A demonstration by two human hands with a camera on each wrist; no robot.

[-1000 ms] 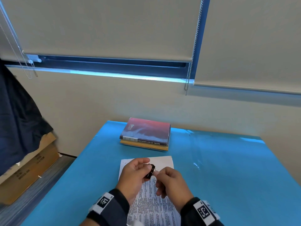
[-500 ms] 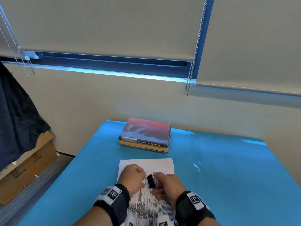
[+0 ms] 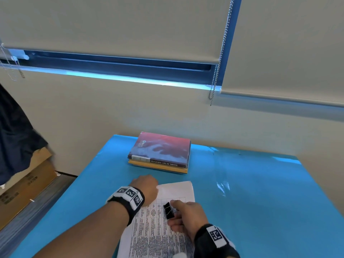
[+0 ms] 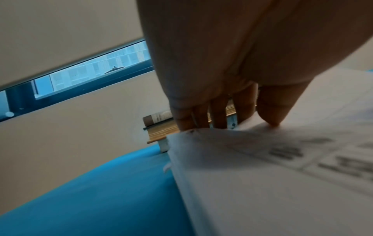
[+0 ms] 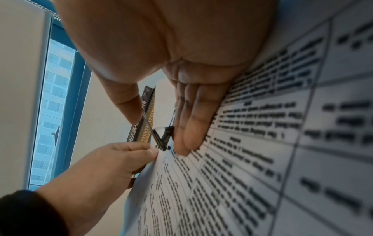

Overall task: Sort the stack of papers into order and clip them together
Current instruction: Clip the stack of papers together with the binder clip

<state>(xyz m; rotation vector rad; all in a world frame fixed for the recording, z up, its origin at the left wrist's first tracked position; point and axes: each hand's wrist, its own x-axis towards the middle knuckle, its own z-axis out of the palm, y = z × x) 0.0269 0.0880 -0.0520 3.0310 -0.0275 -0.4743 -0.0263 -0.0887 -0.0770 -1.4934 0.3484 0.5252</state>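
A stack of printed papers [image 3: 154,233] lies on the blue table [image 3: 251,202] in front of me. My left hand [image 3: 149,187] is at the stack's far left corner. In the left wrist view its thumb [image 4: 272,118] presses on top of the papers [image 4: 262,175] while the fingers curl round the edge. My right hand [image 3: 178,209] pinches a black binder clip [image 3: 168,211] by its wire handles, just above the top sheet near the middle. In the right wrist view the clip [image 5: 164,137] sits between thumb and fingers, close to the left thumb.
Two stacked books [image 3: 160,151], the upper one with a red cover, lie at the table's far edge against the wall. A cardboard box [image 3: 24,183] and dark hanging cloth [image 3: 14,138] stand left of the table. Bare blue tabletop stretches to the right.
Both hands held the clip over the papers a second ago. The left hand has let go and moved to the stack's far left corner. The right hand keeps the clip lower down.
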